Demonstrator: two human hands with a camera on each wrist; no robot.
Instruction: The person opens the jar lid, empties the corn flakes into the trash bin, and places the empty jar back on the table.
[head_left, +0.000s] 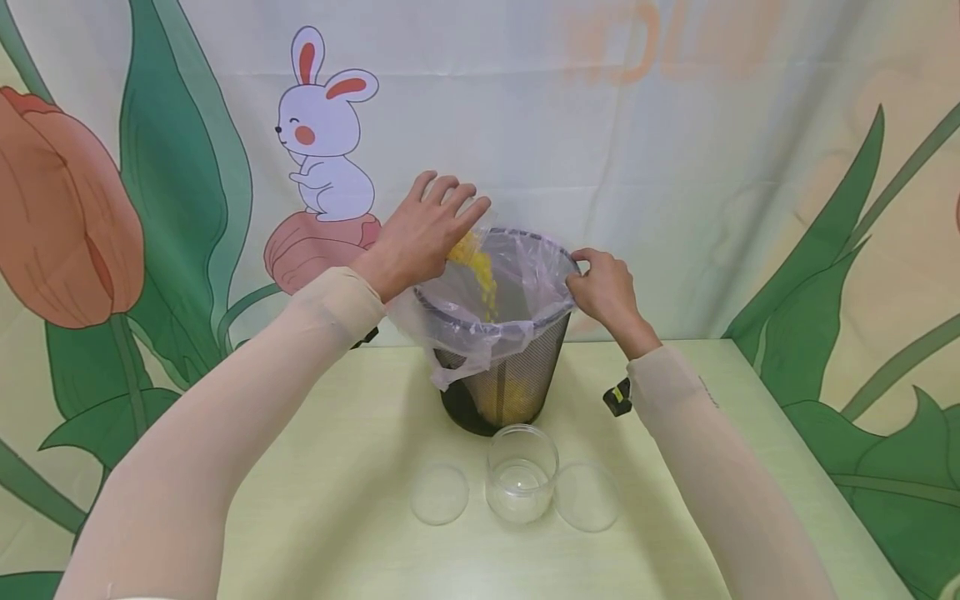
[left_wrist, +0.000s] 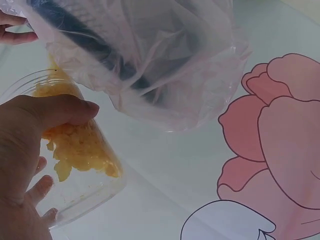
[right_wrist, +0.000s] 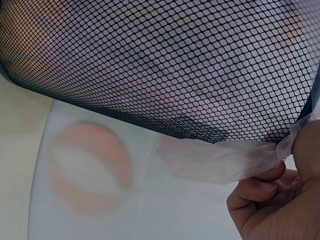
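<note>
My left hand grips a clear plastic jar and tips it over the left rim of a black mesh waste bin. Yellow flakes spill from the jar's mouth into the bin, while more flakes still lie inside the jar. A thin, pinkish see-through bag lines the bin and folds out over its rim. On the opposite side, my right hand pinches the rim together with the bag's edge. Some yellow shows through the mesh near the bin's bottom.
In front of the bin stands another clear jar, uncovered. A clear round lid lies to its left and another clear lid to its right on the pale table. A printed cloth backdrop hangs close behind the bin.
</note>
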